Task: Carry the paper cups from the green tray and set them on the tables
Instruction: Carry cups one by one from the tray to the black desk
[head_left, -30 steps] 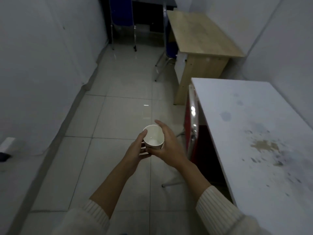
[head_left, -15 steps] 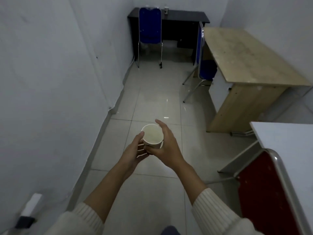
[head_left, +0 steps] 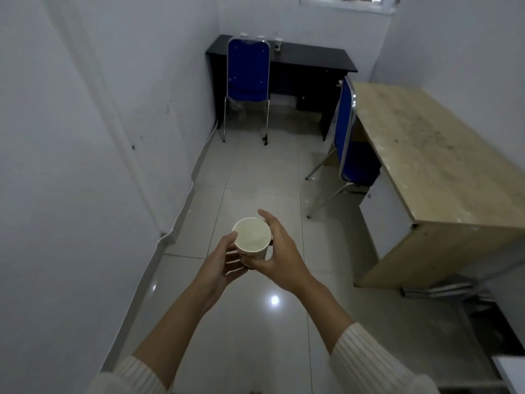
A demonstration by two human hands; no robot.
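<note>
A narrow white-walled room with a glossy tiled floor (head_left: 255,172). A black desk (head_left: 309,56) at the far wall carries small cups (head_left: 279,41) along its back edge; a wooden table (head_left: 431,163) stands at right. Both hands hold one upright paper cup (head_left: 252,237) in mid-air: left hand (head_left: 220,265) cradling its base, right hand (head_left: 279,255) wrapping its side.

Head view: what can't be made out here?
- Paper cup: its lower wall and base are hidden by the left hand and right hand.
- Small cups on the black desk: too small to identify; some hidden behind the blue chair.
- Green tray: out of frame.
</note>
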